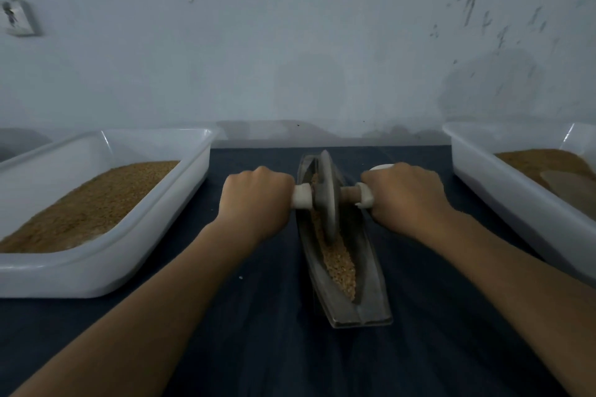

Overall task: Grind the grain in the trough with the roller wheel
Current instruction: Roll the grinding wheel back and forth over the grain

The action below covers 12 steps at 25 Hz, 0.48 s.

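Grain (pixel 338 263) spread along narrow trough (pixel 371 290), laid lengthwise on tabletop (pixel 258 332). Roller wheel (pixel 327 193) stood upright in groove toward far end. Axle handle (pixel 301 197) clenched on each side: left grip (pixel 254 200) wrapped round left stub, right grip (pixel 404 195) round right; load judged evenly shared so, tipping prevented. Grain lies between and below both grips, bulk of it nearer body.

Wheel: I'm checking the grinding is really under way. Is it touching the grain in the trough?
Touching. In the head view the wheel sits with its lower rim in the grain along the trough, no gap.
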Tool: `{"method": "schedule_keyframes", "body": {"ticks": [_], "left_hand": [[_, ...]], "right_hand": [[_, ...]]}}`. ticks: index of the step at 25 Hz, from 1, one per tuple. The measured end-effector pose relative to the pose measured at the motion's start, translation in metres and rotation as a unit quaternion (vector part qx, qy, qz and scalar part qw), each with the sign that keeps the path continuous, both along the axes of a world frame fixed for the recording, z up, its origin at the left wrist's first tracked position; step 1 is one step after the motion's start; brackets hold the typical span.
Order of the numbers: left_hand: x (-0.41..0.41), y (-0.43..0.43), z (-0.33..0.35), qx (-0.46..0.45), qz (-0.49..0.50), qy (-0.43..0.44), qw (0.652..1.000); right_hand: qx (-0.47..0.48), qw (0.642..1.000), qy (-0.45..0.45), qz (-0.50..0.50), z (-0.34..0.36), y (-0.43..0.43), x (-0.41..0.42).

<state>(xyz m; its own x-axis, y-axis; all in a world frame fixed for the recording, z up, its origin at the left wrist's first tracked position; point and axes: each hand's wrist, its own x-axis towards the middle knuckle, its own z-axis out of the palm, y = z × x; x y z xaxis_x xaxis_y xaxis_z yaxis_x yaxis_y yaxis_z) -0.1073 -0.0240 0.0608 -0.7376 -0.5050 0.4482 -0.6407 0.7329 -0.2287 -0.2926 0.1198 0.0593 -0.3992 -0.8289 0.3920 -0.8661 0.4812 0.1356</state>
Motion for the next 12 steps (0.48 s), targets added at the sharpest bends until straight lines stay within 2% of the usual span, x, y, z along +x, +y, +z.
{"method": "schedule_keyframes", "body": {"ticks": [2, 5, 7, 9, 12], "left_hand": [[0.023, 0.015, -0.009, -0.041, -0.049, 0.014, 0.998], [0.045, 0.031, -0.002, -0.098, -0.091, 0.019, 0.991], [0.039, 0.031, -0.007, -0.077, -0.044, -0.007, 0.996], [0.019, 0.016, -0.014, -0.036, -0.006, 0.008, 0.999], [-0.006, -0.004, -0.005, 0.031, 0.023, 0.022, 0.999]], "right_hand": [[-0.027, 0.996, 0.074, 0.042, -0.01, 0.03, 0.009], [-0.031, 0.995, 0.077, 0.059, -0.009, 0.063, 0.015], [-0.016, 0.996, 0.079, 0.027, -0.011, 0.057, 0.016], [-0.04, 0.995, 0.088, 0.006, -0.01, 0.027, 0.013], [-0.011, 0.999, 0.04, -0.005, 0.003, -0.013, 0.003]]}}
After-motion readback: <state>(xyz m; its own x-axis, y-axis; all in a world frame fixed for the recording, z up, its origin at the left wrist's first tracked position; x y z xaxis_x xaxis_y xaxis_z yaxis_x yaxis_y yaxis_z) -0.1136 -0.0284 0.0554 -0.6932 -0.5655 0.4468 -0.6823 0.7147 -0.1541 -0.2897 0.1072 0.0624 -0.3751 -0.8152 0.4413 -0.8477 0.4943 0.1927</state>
